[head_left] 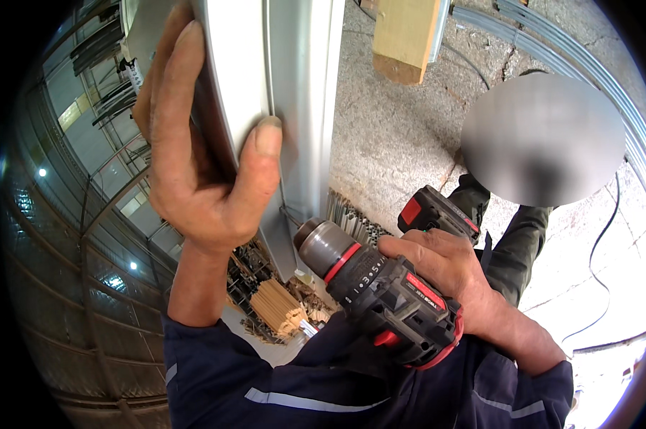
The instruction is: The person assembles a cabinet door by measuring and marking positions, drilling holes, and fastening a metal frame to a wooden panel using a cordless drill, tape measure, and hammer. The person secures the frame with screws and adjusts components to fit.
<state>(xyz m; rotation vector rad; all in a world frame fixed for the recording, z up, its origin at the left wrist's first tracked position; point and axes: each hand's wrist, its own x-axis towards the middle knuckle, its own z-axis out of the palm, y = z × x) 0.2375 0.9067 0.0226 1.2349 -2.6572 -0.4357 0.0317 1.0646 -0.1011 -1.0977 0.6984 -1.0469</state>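
A long silver-white metal profile (244, 79) with a raised lip runs down from the top of the view. My left hand (216, 179) is wrapped round its left side, thumb flat on the face and fingers along the outer edge. In my right hand (444, 268) is a black and red cordless drill (391, 300), held by its handle, with a battery pack (437, 214) at the handle's end. The drill's chuck (323, 243) points up and left. Its thin bit (289, 214) reaches the profile just below my left thumb; whether it has entered the metal I cannot tell.
A wooden beam (403, 39) juts in at the top, near long metal strips (537, 43). Bundled lengths (276, 304) lie beyond my arms. A dark cable (605, 279) crosses the concrete floor (387, 136). Dark-clothed limbs (519, 247) show beneath a blurred oval at right.
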